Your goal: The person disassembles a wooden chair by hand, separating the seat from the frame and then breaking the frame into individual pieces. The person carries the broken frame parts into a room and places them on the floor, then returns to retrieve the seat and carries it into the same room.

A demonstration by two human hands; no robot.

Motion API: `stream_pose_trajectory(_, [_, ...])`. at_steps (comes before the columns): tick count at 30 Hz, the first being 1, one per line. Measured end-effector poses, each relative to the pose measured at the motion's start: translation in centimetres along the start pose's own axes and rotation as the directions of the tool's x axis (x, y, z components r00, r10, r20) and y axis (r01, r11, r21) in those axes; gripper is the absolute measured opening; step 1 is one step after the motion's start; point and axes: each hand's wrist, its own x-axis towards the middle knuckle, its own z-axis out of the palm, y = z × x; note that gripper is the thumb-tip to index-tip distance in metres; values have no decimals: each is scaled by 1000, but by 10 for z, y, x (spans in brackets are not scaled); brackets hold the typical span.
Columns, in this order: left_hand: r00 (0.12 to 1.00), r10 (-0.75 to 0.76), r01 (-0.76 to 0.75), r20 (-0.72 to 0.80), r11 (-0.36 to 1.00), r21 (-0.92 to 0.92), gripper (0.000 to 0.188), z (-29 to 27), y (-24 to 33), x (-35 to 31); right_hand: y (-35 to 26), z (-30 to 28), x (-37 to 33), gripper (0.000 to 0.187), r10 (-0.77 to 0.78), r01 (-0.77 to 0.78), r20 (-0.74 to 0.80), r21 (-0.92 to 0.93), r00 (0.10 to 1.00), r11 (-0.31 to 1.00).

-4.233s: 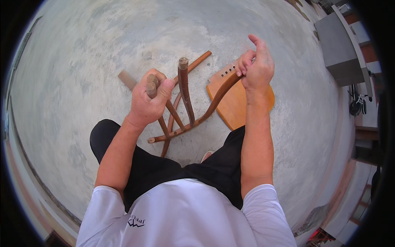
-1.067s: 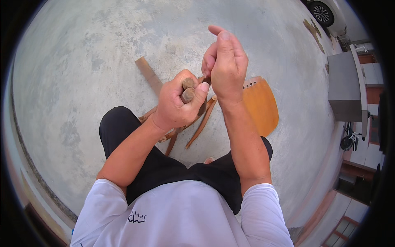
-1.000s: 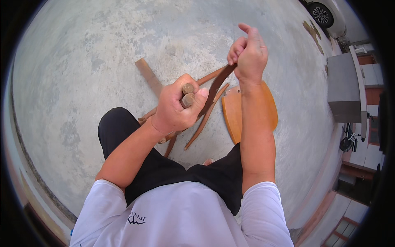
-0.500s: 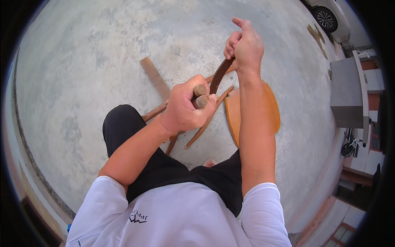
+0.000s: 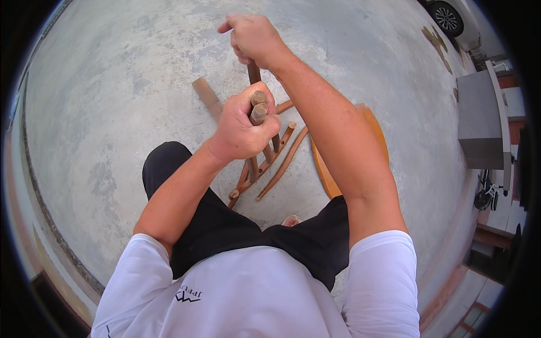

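Note:
My left hand [image 5: 242, 121] is closed around two brown wooden rods [image 5: 258, 114], with their blunt, paler ends pointing up at me. The rods' lower parts hang below the fist. From behind that fist a dark brown strip [image 5: 254, 73] rises to my right hand [image 5: 256, 39], which is closed on its far end with one finger sticking out to the left. On the concrete below lies a jointed wooden frame [image 5: 282, 141] with round bars and holes. A thin curved wooden piece [image 5: 282, 172] rests beside it.
A flat wooden board [image 5: 204, 93] lies beyond my left hand. A rounded orange-brown wooden panel [image 5: 322, 163] sits on the floor, partly behind my right forearm. Farther right are a grey box-like block [image 5: 479, 112] and a car wheel [image 5: 445, 18].
My right hand has swung left with the strip's far end, so the strip now points away from me. My left hand has shifted slightly left and turned the rods, uncovering more of the frame.

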Motion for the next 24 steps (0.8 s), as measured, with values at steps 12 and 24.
stream_pose_trajectory(12, [562, 501, -395, 658, 862, -319, 25, 62, 85, -39, 54, -149, 5, 40, 248, -253, -775, 118, 581, 960])
stream_pose_trajectory(24, [975, 59, -60, -215, 998, 2, 16, -63, -13, 30, -42, -120, -220, 44, -257, 414, -520, 210, 814, 886])
